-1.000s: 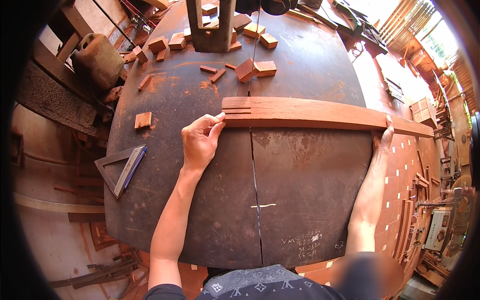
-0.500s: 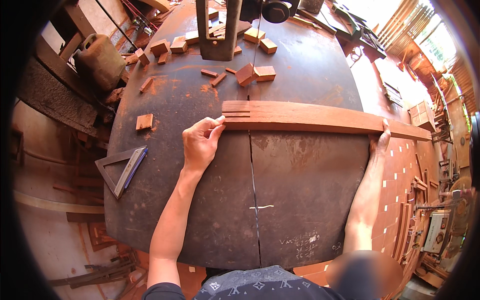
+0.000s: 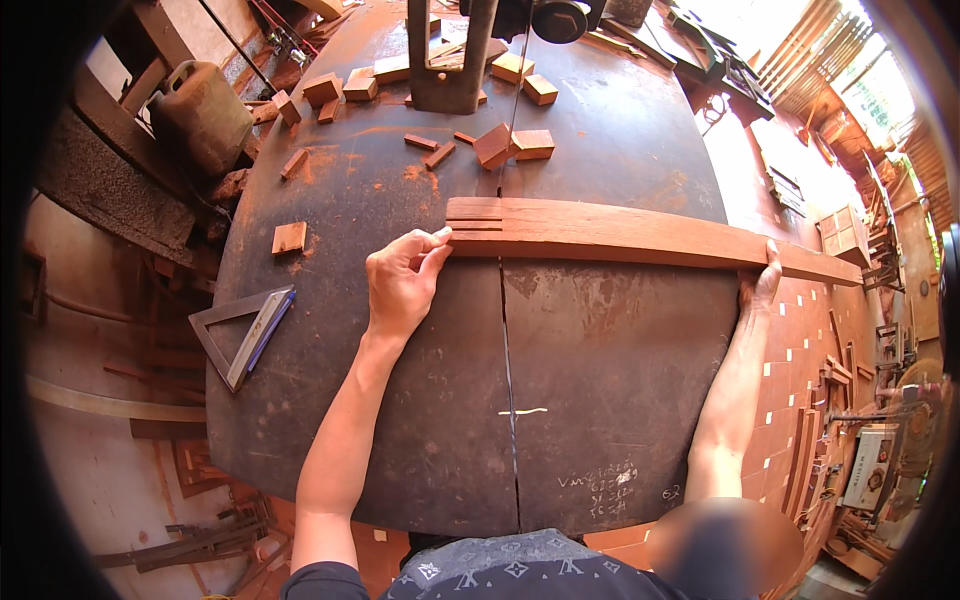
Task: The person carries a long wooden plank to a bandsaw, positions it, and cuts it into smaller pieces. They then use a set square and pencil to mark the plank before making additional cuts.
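Observation:
A long reddish-brown wooden beam (image 3: pixel 640 234) lies across the dark metal saw table (image 3: pixel 430 440), its right end reaching past the table's edge. Narrow parallel slots are cut into its left end. My left hand (image 3: pixel 405 283) pinches that slotted end between thumb and fingers at the near corner. Further right, my right hand (image 3: pixel 762 280) grips the beam near the table's right edge, thumb on top; its other fingers are hidden underneath. The thin bandsaw blade (image 3: pixel 515 95) runs down beyond the beam, with the beam's far side close to the blade slot.
Two wood blocks (image 3: pixel 534 145) sit by the blade, with several offcuts (image 3: pixel 360 86) farther back. The blade guard (image 3: pixel 447 95) hangs over the table. A triangular square (image 3: pixel 243 335) and a small wood piece (image 3: pixel 289 238) lie left. A jerrycan (image 3: pixel 200 118) stands beyond the table's left edge.

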A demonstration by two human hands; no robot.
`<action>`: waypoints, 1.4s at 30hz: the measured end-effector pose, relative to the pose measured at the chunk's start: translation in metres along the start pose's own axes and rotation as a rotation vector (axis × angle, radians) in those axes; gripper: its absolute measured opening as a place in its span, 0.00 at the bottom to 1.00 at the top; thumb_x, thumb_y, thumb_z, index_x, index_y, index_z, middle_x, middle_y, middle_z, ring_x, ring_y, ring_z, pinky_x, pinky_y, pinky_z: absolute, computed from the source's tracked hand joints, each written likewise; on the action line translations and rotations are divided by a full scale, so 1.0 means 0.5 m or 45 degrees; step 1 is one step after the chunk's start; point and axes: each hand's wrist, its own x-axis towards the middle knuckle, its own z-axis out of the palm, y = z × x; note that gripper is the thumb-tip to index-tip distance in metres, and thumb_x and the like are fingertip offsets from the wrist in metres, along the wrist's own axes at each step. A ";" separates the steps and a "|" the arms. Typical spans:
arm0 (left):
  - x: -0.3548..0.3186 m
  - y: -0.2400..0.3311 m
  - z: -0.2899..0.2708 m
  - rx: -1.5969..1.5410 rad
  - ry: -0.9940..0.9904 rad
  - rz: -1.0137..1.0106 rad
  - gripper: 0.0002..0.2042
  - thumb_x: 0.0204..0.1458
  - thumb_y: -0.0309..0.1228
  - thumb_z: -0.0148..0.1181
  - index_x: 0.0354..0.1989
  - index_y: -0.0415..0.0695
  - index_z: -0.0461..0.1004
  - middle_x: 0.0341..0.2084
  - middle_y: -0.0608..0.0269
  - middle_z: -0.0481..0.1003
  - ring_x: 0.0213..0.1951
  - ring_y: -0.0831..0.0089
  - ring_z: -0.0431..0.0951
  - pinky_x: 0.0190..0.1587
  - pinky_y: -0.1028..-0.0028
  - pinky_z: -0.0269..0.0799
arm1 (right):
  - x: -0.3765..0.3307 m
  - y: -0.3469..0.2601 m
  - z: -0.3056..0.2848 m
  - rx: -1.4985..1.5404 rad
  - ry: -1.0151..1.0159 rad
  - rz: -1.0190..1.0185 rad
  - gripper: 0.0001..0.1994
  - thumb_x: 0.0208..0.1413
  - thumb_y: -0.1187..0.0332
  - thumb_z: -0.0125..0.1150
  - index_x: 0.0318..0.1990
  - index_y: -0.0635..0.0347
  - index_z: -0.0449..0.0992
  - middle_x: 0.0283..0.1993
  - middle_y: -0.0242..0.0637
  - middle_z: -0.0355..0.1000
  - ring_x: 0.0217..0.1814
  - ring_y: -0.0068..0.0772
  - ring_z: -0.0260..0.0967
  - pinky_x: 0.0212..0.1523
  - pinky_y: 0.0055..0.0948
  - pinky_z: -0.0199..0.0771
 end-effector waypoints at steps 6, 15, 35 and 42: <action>0.001 0.004 0.000 0.017 0.003 -0.009 0.02 0.58 0.18 0.70 0.36 0.34 0.82 0.41 0.53 0.88 0.36 0.78 0.87 0.35 0.76 0.82 | 0.000 0.002 -0.001 0.002 0.001 -0.006 0.24 0.64 0.54 0.65 0.62 0.56 0.72 0.57 0.40 0.75 0.61 0.41 0.73 0.59 0.48 0.77; 0.001 -0.002 0.003 -0.023 0.006 -0.004 0.02 0.59 0.18 0.69 0.36 0.34 0.82 0.40 0.54 0.88 0.34 0.80 0.86 0.33 0.77 0.80 | -0.003 -0.001 0.003 0.024 -0.016 -0.004 0.23 0.65 0.55 0.64 0.61 0.57 0.72 0.56 0.40 0.75 0.60 0.41 0.74 0.59 0.48 0.78; 0.002 -0.005 0.000 -0.003 0.001 0.046 0.02 0.58 0.18 0.70 0.36 0.34 0.81 0.38 0.53 0.88 0.34 0.79 0.87 0.32 0.76 0.81 | -0.008 -0.004 0.007 0.017 -0.025 0.003 0.23 0.63 0.55 0.65 0.61 0.55 0.72 0.55 0.40 0.75 0.59 0.42 0.75 0.57 0.48 0.79; 0.004 -0.006 0.003 -0.008 0.038 0.032 0.01 0.60 0.22 0.70 0.37 0.37 0.84 0.32 0.64 0.87 0.28 0.84 0.82 0.30 0.79 0.76 | -0.022 -0.004 0.018 0.036 0.000 0.011 0.22 0.63 0.55 0.64 0.60 0.55 0.72 0.56 0.40 0.75 0.58 0.42 0.75 0.56 0.48 0.80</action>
